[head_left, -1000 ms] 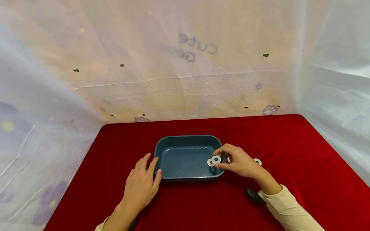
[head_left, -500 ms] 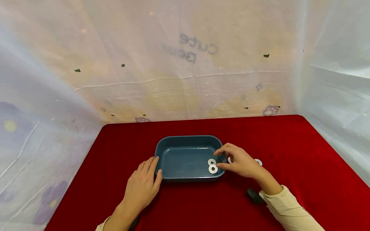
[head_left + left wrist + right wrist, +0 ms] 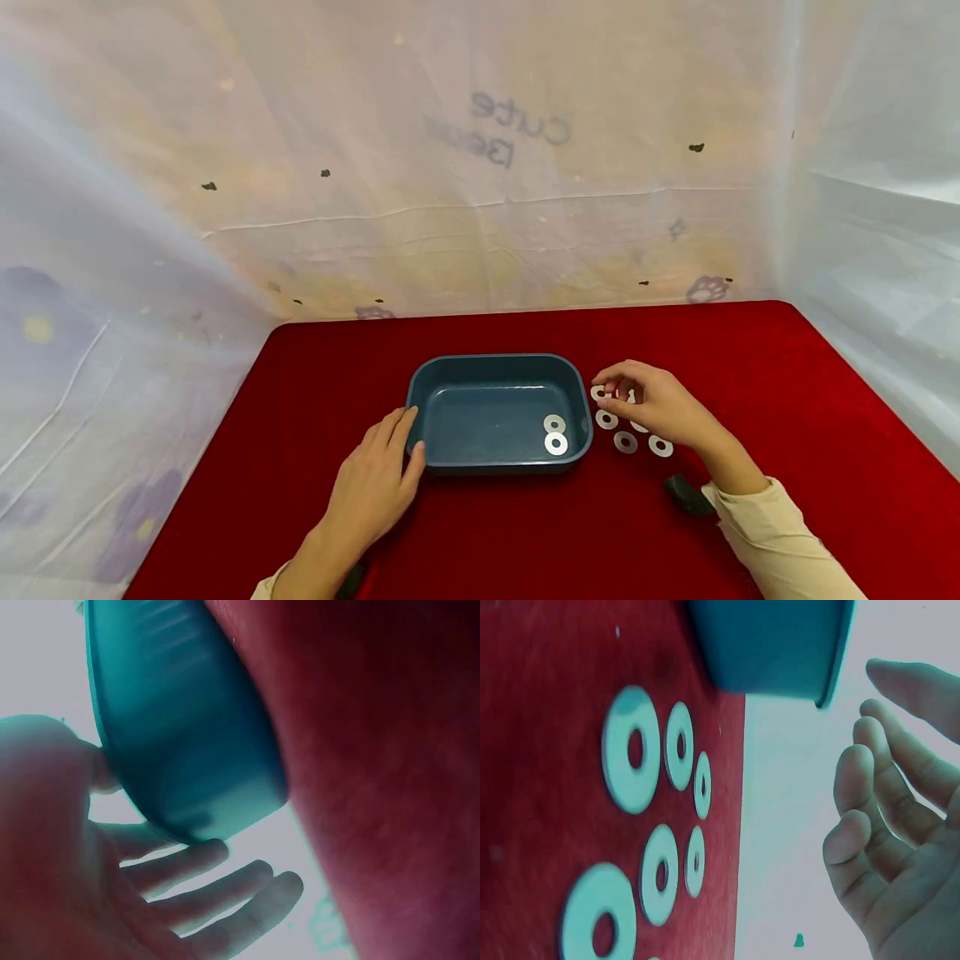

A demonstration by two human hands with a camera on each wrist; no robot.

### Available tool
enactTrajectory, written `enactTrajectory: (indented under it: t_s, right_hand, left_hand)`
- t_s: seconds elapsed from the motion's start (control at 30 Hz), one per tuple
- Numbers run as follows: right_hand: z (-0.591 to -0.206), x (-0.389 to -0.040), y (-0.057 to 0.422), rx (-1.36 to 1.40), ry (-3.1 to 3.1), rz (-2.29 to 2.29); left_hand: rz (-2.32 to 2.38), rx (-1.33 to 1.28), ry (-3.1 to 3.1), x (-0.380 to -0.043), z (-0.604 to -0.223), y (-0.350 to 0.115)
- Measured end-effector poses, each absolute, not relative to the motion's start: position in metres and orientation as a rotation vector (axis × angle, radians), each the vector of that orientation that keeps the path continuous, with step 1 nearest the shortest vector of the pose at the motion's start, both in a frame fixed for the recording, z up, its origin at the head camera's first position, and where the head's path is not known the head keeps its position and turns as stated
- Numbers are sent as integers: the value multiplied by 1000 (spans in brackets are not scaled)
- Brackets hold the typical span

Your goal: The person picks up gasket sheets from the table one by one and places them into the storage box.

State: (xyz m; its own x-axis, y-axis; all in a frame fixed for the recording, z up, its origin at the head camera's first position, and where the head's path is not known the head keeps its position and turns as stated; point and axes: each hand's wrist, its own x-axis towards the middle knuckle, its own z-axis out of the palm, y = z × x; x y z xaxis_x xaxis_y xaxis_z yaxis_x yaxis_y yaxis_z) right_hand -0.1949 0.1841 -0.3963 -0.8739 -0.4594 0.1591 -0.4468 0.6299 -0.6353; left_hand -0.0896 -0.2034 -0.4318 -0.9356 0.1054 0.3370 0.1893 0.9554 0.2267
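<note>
A blue-grey rectangular basin (image 3: 472,425) stands near the middle of the red cloth. Two flat white rings, like washers (image 3: 556,452), lie inside it at the right end, edges touching or nearly so. My left hand (image 3: 375,479) rests on the basin's left end, fingers fairly straight; the left wrist view shows them against its wall (image 3: 202,735). To the right of the basin, my right hand (image 3: 660,407) hovers over several more white rings (image 3: 617,765), fingers loosely bent and nothing between them. In the head view this hand partly covers those rings.
Red cloth (image 3: 487,533) covers the table. A small dark object (image 3: 687,495) lies by the right sleeve, and another (image 3: 351,581) is partly hidden beside the left wrist. A pale patterned sheet (image 3: 450,250) hangs behind the table.
The right hand released a ring, which now lies in the basin below the other one. That hand then moved right, out over the rings on the cloth. The left hand stays nearly still.
</note>
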Motion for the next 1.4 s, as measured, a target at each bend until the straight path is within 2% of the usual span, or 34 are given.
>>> enactTrajectory:
  t_s: [0.17,0.33,0.43,0.63,0.9,1.2,1.4]
  right_hand:
    - [-398,-201,195,-757,2816,-1065]
    - [-398,-202,199,-768,2836,-1062]
    - [-398,-202,199,-775,2841,-1062]
    - [-399,-202,206,-703,2878,-1034]
    - [-401,-208,228,-670,2831,-902]
    - [-393,-208,260,-677,2764,-689]
    - [-396,-208,269,-630,2687,-669]
  left_hand:
    - [-439,-288,-2924,-96,-426,-217]
    - [-64,-544,-2912,-104,-415,-244]
    - [102,-604,-2827,-107,-413,-256]
    - [73,-672,-2734,-106,-423,-249]
    - [-283,-512,-2715,-98,-431,-230]
    - [-795,-371,-2928,-100,-428,-239]
    - [-877,-349,-2956,-103,-429,-242]
